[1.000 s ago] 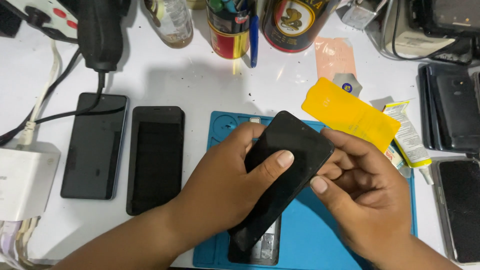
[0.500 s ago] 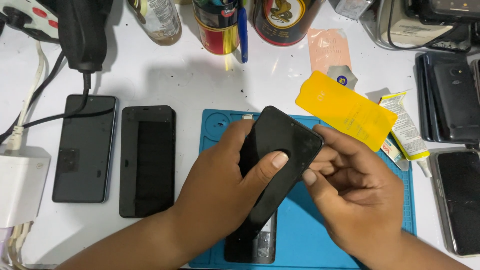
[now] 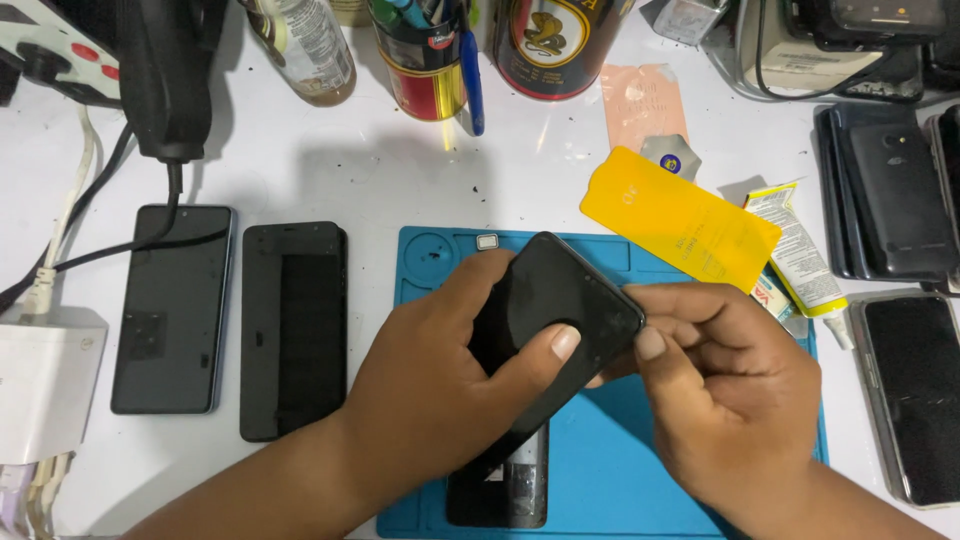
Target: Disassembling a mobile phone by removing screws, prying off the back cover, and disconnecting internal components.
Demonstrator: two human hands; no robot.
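Two hands meet over a blue work mat (image 3: 600,480) at the near edge of the white table (image 3: 400,170). Between them they hold a black phone panel (image 3: 545,330), lifted off the mat and tilted, its upper corner pointing toward the right. The left hand (image 3: 440,390) wraps around the panel from below, thumb pressed flat across its dark face, fingers closed behind it. The right hand (image 3: 730,400) pinches the panel's right corner, thumb on top and fingers curled under the edge. Directly beneath, part of an opened phone body (image 3: 510,490) lies on the mat, mostly hidden by the left wrist. Judging by that, the panel sits apart from the body and is not seated on it; whether any adhesive or film has been dealt with cannot be told.

Farther left, two more dark phones lie side by side on the table: a black one (image 3: 292,330) nearer the mat and another (image 3: 170,305) with a cable across its top. To the right, a yellow screen-protector sleeve (image 3: 680,215) overlaps the mat's corner beside a small glue tube (image 3: 800,255). At the far edge stand tins holding pens (image 3: 425,60) and a bottle (image 3: 305,45).
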